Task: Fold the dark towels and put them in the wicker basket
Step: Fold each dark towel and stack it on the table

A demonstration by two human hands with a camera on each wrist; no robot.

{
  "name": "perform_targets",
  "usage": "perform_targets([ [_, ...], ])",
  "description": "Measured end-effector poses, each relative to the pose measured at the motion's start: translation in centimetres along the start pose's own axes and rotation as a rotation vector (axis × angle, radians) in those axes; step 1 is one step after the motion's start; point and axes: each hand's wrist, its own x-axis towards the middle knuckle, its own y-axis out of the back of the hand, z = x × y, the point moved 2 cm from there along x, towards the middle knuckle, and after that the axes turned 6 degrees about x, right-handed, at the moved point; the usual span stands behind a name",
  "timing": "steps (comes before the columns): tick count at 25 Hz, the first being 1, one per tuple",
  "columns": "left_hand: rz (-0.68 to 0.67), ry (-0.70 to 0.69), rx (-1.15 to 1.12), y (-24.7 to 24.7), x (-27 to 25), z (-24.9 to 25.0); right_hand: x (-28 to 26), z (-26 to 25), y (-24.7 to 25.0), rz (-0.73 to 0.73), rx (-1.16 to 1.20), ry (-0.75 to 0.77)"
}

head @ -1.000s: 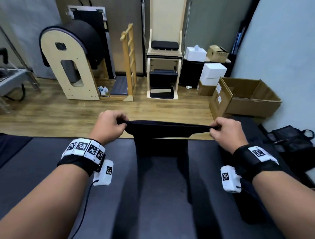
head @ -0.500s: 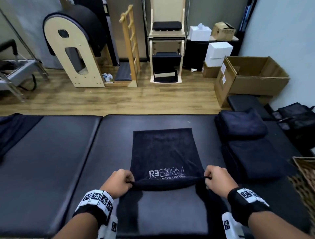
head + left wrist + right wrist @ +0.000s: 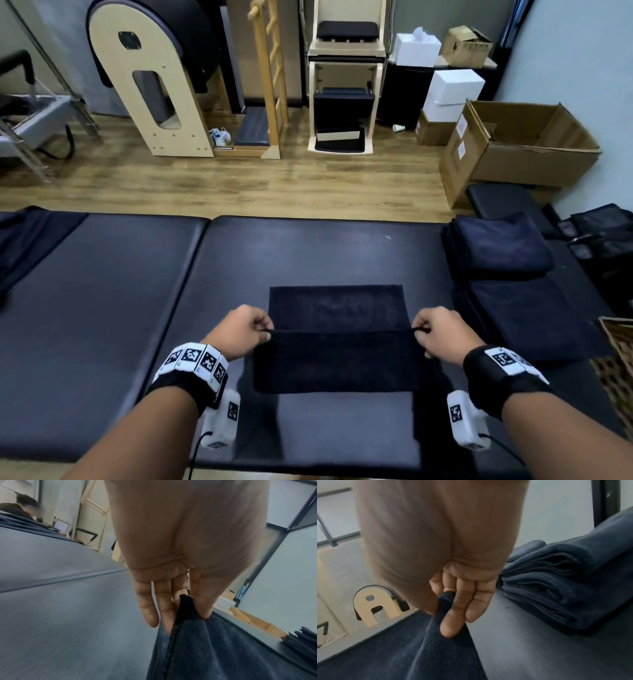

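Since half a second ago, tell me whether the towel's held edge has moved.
Yes. The towel edge pinched by the left hand and right hand has gone away from the person, toward the wooden floor, covering the logo.

Wood-plank floor (image 3: pixel 239 185), grey wall (image 3: pixel 565 61), open cardboard box (image 3: pixel 527 147)

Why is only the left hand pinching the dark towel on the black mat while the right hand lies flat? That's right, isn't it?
Not quite. The right hand pinches the dark towel too, as the right wrist view shows. The left hand does pinch its corner over the black mat.
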Motion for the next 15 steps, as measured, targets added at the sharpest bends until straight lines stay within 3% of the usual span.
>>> perform_targets([
  [4, 0.081, -0.011, 0.026, 2.2, 4.3, 1.0, 4.3, -1.6, 1.4, 0.055, -0.010, -0.021],
  [11, 0.031, 0.019, 0.074, 2.8, 11.0, -0.5, 10.4, -2.8, 1.8, 0.111, -0.034, -0.061],
  [15, 0.033, -0.162, 0.260, 1.5, 13.0, -0.7, 11.3, -2.3, -0.2, 0.114, -0.183, -0.073],
])
